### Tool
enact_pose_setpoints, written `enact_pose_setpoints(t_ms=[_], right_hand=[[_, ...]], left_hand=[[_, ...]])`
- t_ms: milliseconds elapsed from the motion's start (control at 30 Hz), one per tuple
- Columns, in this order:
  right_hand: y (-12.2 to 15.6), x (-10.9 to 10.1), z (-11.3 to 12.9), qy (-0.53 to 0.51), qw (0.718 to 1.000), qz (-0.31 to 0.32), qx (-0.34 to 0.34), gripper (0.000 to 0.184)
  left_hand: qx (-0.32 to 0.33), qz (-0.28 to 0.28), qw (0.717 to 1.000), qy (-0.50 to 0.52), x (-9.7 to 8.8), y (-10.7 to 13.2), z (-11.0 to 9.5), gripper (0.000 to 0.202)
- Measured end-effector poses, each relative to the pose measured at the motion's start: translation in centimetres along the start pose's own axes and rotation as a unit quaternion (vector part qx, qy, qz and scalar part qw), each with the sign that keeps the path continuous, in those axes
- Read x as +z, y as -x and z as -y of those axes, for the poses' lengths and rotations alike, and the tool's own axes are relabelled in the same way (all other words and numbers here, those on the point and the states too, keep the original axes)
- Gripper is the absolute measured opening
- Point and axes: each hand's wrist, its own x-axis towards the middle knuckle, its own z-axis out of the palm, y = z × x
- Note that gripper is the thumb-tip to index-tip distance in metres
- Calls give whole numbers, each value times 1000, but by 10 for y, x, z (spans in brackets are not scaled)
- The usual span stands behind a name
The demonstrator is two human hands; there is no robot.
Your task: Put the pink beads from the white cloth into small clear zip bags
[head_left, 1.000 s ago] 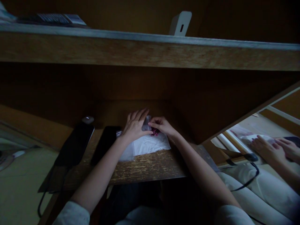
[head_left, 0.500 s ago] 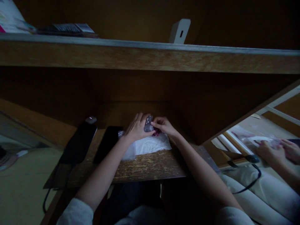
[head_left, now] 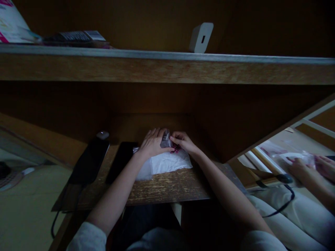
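A small clear plastic bag (head_left: 165, 139) is between my two hands above the worn wooden desk. My left hand (head_left: 152, 143) holds it from the left, fingers stretched over its far side and thumb along the near side. My right hand (head_left: 183, 143) pinches its right edge between thumb and bent forefinger. Dark red beads (head_left: 177, 149) lie just under the right fingers, partly hidden by them. Beneath is a crumpled white sheet (head_left: 171, 163), cloth or paper. Another clear plastic piece (head_left: 144, 171) rests at its left end, by my left wrist.
Left on the desk lie a black phone-like slab (head_left: 90, 160) with a cable and a second dark slab (head_left: 121, 160). A small white case (head_left: 102, 135) sits behind. A shelf edge (head_left: 167, 69) crosses above, bearing a white charger (head_left: 201, 37). At right, another person's hands (head_left: 305, 169) handle clear plastic.
The camera view has tilted slightly, so the shelf sits lower in the picture. My left fingers look a little flatter around the small bag; both hands stay in place.
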Motion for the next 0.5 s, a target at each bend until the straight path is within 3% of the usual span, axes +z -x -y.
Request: enact_pose_setpoints(t_ms=[333, 500], right_hand=[[0, -2, -1, -21, 1000, 0, 13, 37], [-1, 2, -2, 23, 998, -36, -38, 27]], left_hand=[[-13, 8, 1000, 2, -1, 1, 6, 77], [-11, 12, 1000, 16, -3, 1, 4, 69]])
